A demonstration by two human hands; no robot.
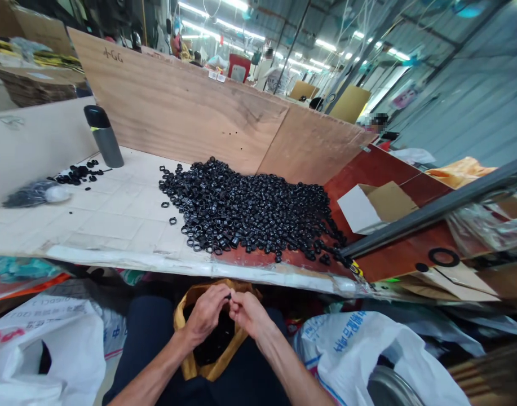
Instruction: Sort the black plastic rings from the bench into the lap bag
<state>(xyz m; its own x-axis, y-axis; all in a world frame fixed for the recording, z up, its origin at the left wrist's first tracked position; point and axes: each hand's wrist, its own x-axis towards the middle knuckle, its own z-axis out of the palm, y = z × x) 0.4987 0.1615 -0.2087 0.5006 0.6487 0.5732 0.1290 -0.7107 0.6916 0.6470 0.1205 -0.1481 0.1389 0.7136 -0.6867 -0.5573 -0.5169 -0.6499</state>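
Observation:
My left hand [208,313] and my right hand [247,312] meet over an open yellow bag [186,363] between my legs. Fingers of both hands are pinched together around a small black part [228,296], mostly covered by the fingertips. Dark pieces lie inside the bag, too shadowed to make out singly. On the bench beyond my hands spreads a large heap of small black plastic rings [250,208], a few of them loose at its left edge.
A grey bottle [106,141] stands at the bench's left, near small black bits [78,173] and a plastic bag [30,193]. Wooden boards [177,96] wall the back. A slanting metal bar [431,211] crosses the right side, beside an open carton [359,210]. White sacks [359,344] flank my legs.

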